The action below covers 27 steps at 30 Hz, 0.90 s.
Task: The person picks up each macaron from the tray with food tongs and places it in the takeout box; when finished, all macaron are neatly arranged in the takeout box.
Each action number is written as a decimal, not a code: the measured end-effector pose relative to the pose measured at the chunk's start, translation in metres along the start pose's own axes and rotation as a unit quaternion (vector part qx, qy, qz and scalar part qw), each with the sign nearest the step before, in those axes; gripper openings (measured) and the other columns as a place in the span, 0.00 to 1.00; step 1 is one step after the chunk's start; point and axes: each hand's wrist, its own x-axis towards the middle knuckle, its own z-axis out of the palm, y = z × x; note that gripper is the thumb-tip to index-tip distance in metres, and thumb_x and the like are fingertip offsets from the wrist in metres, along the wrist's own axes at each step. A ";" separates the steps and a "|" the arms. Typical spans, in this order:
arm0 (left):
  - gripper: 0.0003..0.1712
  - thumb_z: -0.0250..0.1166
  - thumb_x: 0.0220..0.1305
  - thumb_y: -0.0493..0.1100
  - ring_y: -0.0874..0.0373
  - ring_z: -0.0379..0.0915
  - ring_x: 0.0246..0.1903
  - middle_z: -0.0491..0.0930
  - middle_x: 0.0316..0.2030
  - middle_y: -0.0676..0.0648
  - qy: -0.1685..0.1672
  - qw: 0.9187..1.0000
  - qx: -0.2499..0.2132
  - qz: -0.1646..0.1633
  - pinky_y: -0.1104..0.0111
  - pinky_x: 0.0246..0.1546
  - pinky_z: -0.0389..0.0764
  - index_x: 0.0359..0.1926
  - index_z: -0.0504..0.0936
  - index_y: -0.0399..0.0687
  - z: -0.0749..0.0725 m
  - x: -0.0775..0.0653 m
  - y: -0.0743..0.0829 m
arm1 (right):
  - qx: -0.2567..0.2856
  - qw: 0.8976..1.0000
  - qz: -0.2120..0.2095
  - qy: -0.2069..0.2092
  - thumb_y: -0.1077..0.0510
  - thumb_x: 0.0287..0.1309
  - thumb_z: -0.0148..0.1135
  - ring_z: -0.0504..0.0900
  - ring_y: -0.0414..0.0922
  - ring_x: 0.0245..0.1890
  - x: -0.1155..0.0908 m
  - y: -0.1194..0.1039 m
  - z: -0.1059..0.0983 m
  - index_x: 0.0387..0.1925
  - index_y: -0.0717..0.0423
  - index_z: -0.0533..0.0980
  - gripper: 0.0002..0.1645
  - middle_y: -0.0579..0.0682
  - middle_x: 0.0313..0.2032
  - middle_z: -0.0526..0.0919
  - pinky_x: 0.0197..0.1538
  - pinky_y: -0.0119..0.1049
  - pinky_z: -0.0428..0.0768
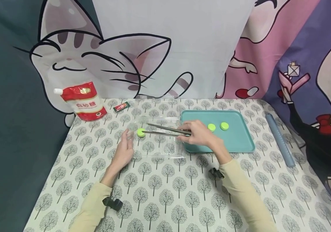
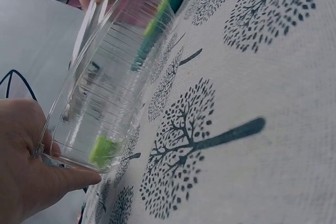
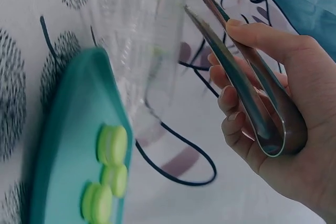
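Fingers (image 3: pixel 229 99) of our R hand (image 1: pixel 198 132) curl round the tongs (image 1: pixel 168 128), thumb on one arm; tong tips stand apart. Our L hand (image 1: pixel 124 150) pinches the L wall of the clear container (image 1: pixel 165 149) btwn thumb & fingers, prob. to steady it. One green disc (image 1: pixel 140 132) sits inside at the L end, by the tips; 3 more discs (image 3: pixel 113 145) lie on the teal tray (image 1: pixel 235 141) to the R. Step in hand, we'd judge: setting that disc down. Next move prob. calls for lifting the tips clear w/o snagging the thin plastic, then over to the tray. Can't tell if a tip touches the disc. Head view shows only 2 on the tray, prob. b/c our R hand blocks one; R wrist view blurs the container, & L wrist view cuts off our L hand.
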 end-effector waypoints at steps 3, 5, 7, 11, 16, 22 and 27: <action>0.34 0.37 0.81 0.40 0.38 0.57 0.75 0.56 0.77 0.35 0.000 1.000 -0.002 0.001 0.45 0.78 0.56 0.80 0.37 0.40 0.000 0.000 0.001 | 0.018 1.000 0.004 0.023 0.55 0.57 0.73 0.66 0.35 0.19 -0.013 0.001 -0.010 0.52 0.62 0.84 0.23 0.50 0.33 0.84 0.23 0.29 0.71; 0.34 0.37 0.81 0.40 0.38 0.57 0.75 0.56 0.77 0.35 0.000 1.000 -0.002 0.002 0.45 0.78 0.55 0.80 0.37 0.39 0.000 0.000 0.001 | 0.023 0.999 0.010 0.041 0.56 0.57 0.73 0.66 0.36 0.19 -0.023 0.004 -0.016 0.52 0.61 0.84 0.22 0.47 0.30 0.82 0.21 0.28 0.69; 0.34 0.37 0.80 0.40 0.37 0.57 0.75 0.56 0.77 0.34 -0.001 1.000 0.000 0.004 0.46 0.78 0.55 0.80 0.37 0.39 0.001 0.001 0.001 | 0.018 0.998 0.015 0.064 0.56 0.55 0.74 0.68 0.37 0.20 -0.034 0.008 -0.022 0.51 0.59 0.85 0.22 0.46 0.29 0.81 0.21 0.28 0.69; 0.34 0.37 0.80 0.39 0.37 0.56 0.75 0.57 0.76 0.34 0.001 1.000 0.007 0.006 0.46 0.79 0.53 0.80 0.38 0.38 0.002 0.002 0.001 | 0.008 0.995 0.025 0.099 0.57 0.55 0.75 0.72 0.38 0.22 -0.055 0.022 -0.033 0.50 0.60 0.85 0.21 0.46 0.29 0.82 0.25 0.28 0.73; 0.34 0.37 0.80 0.39 0.36 0.56 0.75 0.57 0.76 0.33 0.002 1.000 0.013 0.005 0.45 0.79 0.53 0.80 0.38 0.39 0.002 0.003 0.001 | -0.020 0.989 0.032 0.140 0.57 0.55 0.75 0.71 0.36 0.23 -0.084 0.038 -0.043 0.49 0.61 0.85 0.20 0.44 0.26 0.80 0.26 0.29 0.73; 0.34 0.37 0.81 0.40 0.36 0.55 0.75 0.57 0.77 0.35 0.002 1.000 0.014 -0.006 0.45 0.79 0.52 0.81 0.38 0.42 0.001 0.002 0.000 | -0.054 0.980 0.069 0.177 0.57 0.52 0.77 0.75 0.38 0.24 -0.114 0.053 -0.053 0.49 0.61 0.85 0.22 0.53 0.34 0.87 0.27 0.29 0.75; 0.34 0.37 0.80 0.39 0.36 0.54 0.75 0.56 0.77 0.35 0.006 1.000 0.016 -0.013 0.44 0.79 0.51 0.81 0.38 0.43 0.001 0.000 0.000 | -0.051 0.977 0.107 0.175 0.57 0.53 0.76 0.75 0.39 0.26 -0.130 0.060 -0.061 0.50 0.59 0.84 0.22 0.51 0.33 0.87 0.27 0.28 0.75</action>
